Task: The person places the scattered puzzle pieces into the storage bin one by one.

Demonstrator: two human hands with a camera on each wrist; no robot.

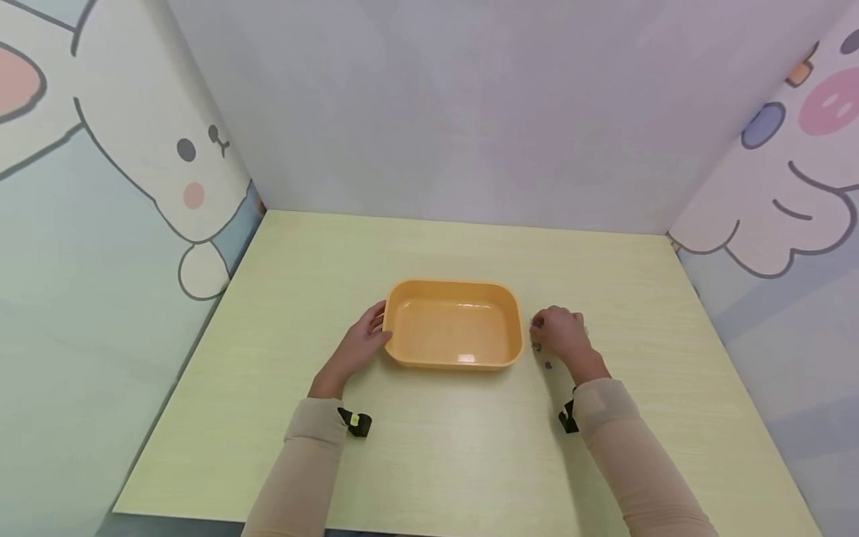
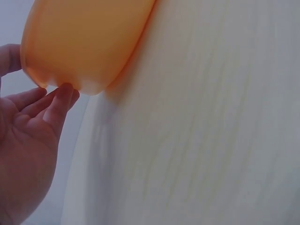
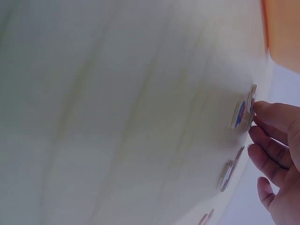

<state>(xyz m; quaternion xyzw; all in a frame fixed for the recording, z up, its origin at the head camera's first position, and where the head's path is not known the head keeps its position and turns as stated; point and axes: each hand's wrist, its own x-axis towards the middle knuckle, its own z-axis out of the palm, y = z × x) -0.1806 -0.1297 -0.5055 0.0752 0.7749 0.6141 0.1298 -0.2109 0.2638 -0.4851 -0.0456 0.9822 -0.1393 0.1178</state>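
Note:
A yellow-orange plastic tray (image 1: 452,324) with rounded corners sits on the table, its inside bare. My left hand (image 1: 361,344) holds the tray's left end, its thumb towards the near corner and its fingers farther back along the end wall. To the right of the tray, my right hand (image 1: 562,334) is low over the table. In the right wrist view its thumb and a finger pinch a small flat piece with a printed face (image 3: 251,105). A similar blue-and-red printed piece (image 3: 238,115) lies right beside it. The fingers partly hide what they hold.
More small flat pieces (image 3: 227,176) lie on the table close to the right hand; one dark piece (image 1: 548,365) is nearer the wrist. The pale wooden tabletop (image 1: 463,447) meets a plain back wall (image 1: 436,112). Cartoon-printed walls (image 1: 87,298) stand at both sides.

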